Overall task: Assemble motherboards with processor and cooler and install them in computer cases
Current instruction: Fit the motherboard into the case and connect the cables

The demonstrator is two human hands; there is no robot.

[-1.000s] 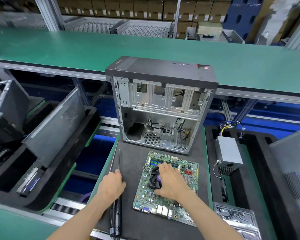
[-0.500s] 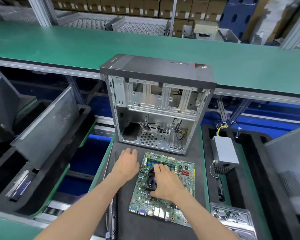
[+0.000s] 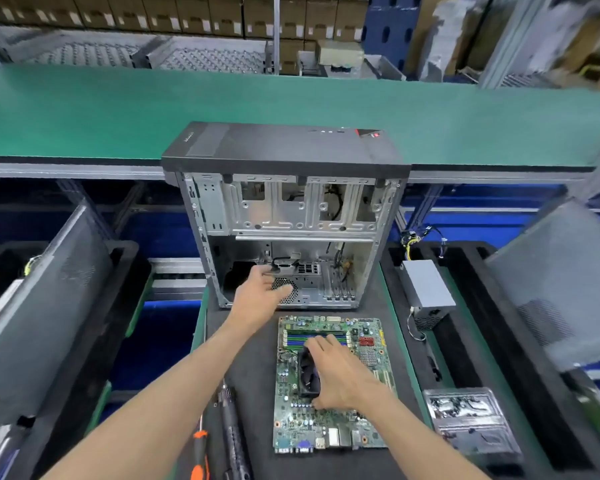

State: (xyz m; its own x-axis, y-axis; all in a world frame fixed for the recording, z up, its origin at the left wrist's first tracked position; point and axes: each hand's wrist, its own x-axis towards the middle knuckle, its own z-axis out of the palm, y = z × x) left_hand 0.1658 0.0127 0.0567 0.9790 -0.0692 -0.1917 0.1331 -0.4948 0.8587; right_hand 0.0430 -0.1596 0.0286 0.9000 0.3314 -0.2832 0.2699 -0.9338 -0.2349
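Green conveyor belt [image 3: 118, 109] runs across the back of the station, with stacked cardboard boxes [image 3: 153, 15] on shelving behind it. Up front is a dark foam work mat [image 3: 253, 358], and that's where everything sits.

On the far end of the mat sits the computer case [image 3: 284, 209], side panel off, open side facing the camera, black front bezel turned up on top. Bare metal drive bays and some loose cables show inside. The left hand [image 3: 260, 296] is reaching into the lower opening near the round fan grille; the fingers look loosely spread, but it's blurry in there so I can't tell if they're touching or gripping anything.

Just in front of the case, flat on the mat, lies the motherboard [image 3: 329, 386], rear ports toward the camera and blue RAM slots toward the case. The right hand [image 3: 340, 375] sits on top of the black cooler fan [image 3: 307, 374], fingers curled around it, thumb on the near side.

Left of the board lie a black electric screwdriver [image 3: 232, 431] and an orange-handled screwdriver [image 3: 199, 455]. A grey power supply [image 3: 426, 289] rests in the foam tray on the right, well apart from the board.
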